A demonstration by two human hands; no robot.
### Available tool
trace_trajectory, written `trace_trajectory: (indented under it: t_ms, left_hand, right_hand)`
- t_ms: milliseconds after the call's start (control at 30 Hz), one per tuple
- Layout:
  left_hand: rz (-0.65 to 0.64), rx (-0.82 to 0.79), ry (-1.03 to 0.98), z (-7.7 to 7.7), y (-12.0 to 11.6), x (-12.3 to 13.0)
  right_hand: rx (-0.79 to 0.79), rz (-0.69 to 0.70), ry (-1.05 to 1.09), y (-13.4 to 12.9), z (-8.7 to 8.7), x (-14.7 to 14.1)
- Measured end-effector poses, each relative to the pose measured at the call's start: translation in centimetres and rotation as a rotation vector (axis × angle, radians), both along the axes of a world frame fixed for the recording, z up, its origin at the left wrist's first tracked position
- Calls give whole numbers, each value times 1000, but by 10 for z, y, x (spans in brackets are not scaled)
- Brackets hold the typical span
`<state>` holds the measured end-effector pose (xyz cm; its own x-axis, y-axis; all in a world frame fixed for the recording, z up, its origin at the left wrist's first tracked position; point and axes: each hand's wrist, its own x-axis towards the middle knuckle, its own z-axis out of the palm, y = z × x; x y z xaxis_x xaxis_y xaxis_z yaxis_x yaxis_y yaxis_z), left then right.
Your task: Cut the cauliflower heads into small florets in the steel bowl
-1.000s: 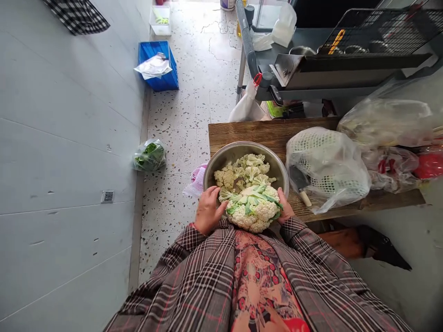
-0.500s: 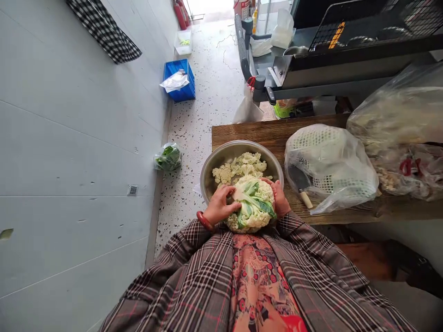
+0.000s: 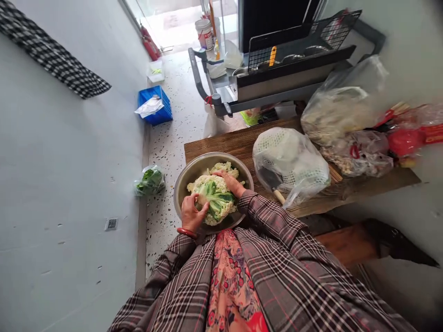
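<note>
A large cauliflower head [image 3: 216, 199] with green leaves and its pale stem facing up rests in or just over a round metal basin [image 3: 179, 184]. My left hand [image 3: 193, 213], with a red bangle on its wrist, grips it at the stem and leaf bases on the left. Curved around the upper right side, my right hand [image 3: 231, 182] holds the same head. Cut cauliflower florets [image 3: 226, 169] lie in the basin beyond it. The undersides of the hands' grip are hidden.
The basin stands on a wooden plank table [image 3: 238, 145]. To its right are a knife handle [image 3: 278, 196], a plastic-wrapped perforated basket [image 3: 290, 157] and several bags. A grey cart [image 3: 277, 92] stands behind. Bagged greens [image 3: 150, 180] and a blue crate [image 3: 161, 110] sit on the floor at left.
The view has swung to the right. The cauliflower has moved further over the basin, and my right hand has shifted from its right side to its far upper side.
</note>
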<state>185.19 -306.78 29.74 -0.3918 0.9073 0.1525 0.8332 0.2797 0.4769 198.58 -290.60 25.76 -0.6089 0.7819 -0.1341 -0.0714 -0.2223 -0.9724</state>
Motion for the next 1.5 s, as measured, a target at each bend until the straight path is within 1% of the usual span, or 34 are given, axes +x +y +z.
trace_trajectory:
  t_ms: [67, 133, 233, 300, 367, 467, 533, 633, 700, 767, 833, 900, 1000, 1100, 1167, 1233, 1300, 1367, 1433, 1500]
  left_hand:
    - [-34, -64, 103, 0, 3, 7]
    - [-63, -123, 180, 6, 8, 15]
    - [-100, -179, 222, 13, 17, 24]
    - [-137, -194, 237, 13, 21, 27]
    - [-173, -197, 250, 11, 24, 29]
    - [-187, -215, 251, 9, 25, 30]
    - [-183, -245, 239, 9, 26, 29]
    - [-166, -294, 215, 8, 30, 28]
    - [-161, -313, 210, 7, 32, 29]
    - [-149, -323, 228, 6, 31, 31]
    - [-114, -322, 240, 6, 28, 35]
    - [-61, -297, 208, 6, 24, 40]
    - [-2, -232, 106, 5, 20, 46]
    - [26, -179, 17, 5, 16, 49]
    - [47, -137, -31, 5, 12, 51]
    - [86, -98, -68, 4, 5, 52]
    - [146, -84, -82, 2, -5, 55]
    - [203, -97, -80, -1, -12, 59]
    - [238, -109, -77, -5, -15, 63]
    - [262, -112, -76, -7, -13, 67]
  right_hand:
    - [71, -47, -49, -1, 1, 9]
    - [136, -136, -64, -4, 5, 24]
    - [233, -298, -124, -7, 3, 59]
    - [267, -353, -258, -9, -7, 92]
    - [326, -377, -501, -11, -25, 129]
    - [310, -406, -619, -17, -55, 183]
    - [315, -386, -679, -21, -73, 211]
    - [365, -302, -732, -24, -92, 233]
    - [465, -226, -848, -26, -100, 239]
    - [565, -173, -1019, -26, -107, 242]
    - [603, -151, -1159, -22, -113, 244]
    - [599, -115, -1227, -17, -115, 246]
    - [536, -38, -1231, -8, -111, 245]
    - [442, -27, -1210, -7, -99, 239]
    - [423, -82, -1178, -14, -89, 236]
    - [416, -174, -1106, -25, -77, 235]
    - [408, -261, -1024, -37, -63, 236]
    - [438, -306, -965, -45, -44, 236]
    - [516, -331, -898, -47, -23, 232]
    - [601, -335, -822, -44, -2, 223]
